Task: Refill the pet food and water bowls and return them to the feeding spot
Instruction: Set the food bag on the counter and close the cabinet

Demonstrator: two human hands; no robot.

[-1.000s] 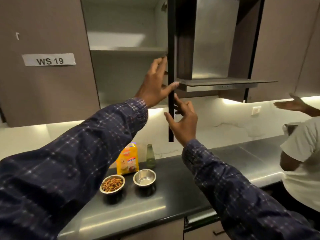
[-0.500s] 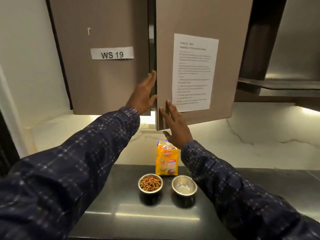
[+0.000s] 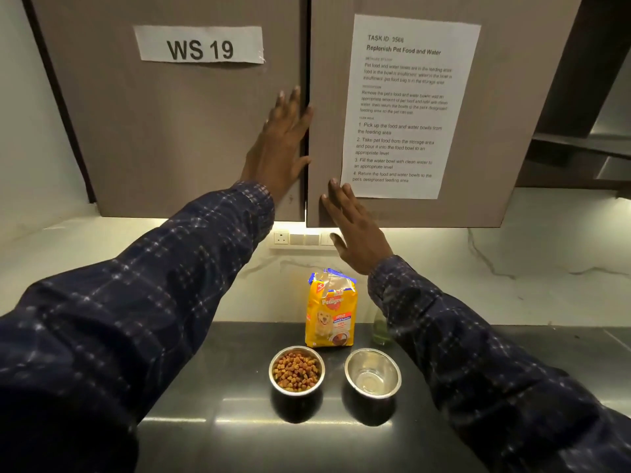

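Two steel bowls stand side by side on the dark counter (image 3: pixel 205 438). The left food bowl (image 3: pixel 296 370) is full of brown kibble. The right water bowl (image 3: pixel 373 373) holds a little clear water. A yellow pet food bag (image 3: pixel 330 310) stands upright behind them, its top torn open. My left hand (image 3: pixel 281 145) lies flat, fingers spread, on the left cabinet door (image 3: pixel 170 131) beside the gap. My right hand (image 3: pixel 356 230) rests flat with empty fingers on the lower edge of the right cabinet door (image 3: pixel 495 97).
A green glass bottle (image 3: pixel 379 331) stands behind the water bowl, half hidden by my right sleeve. A task sheet (image 3: pixel 406 107) is taped to the right door, a "WS 19" label (image 3: pixel 199 45) to the left. A socket strip (image 3: pixel 300 238) sits under the cabinets.
The right cabinet door has swung shut; it was wide open a second ago. My hands went from gripping its edge to lying flat on the doors. My view has turned left, towards the bowls.
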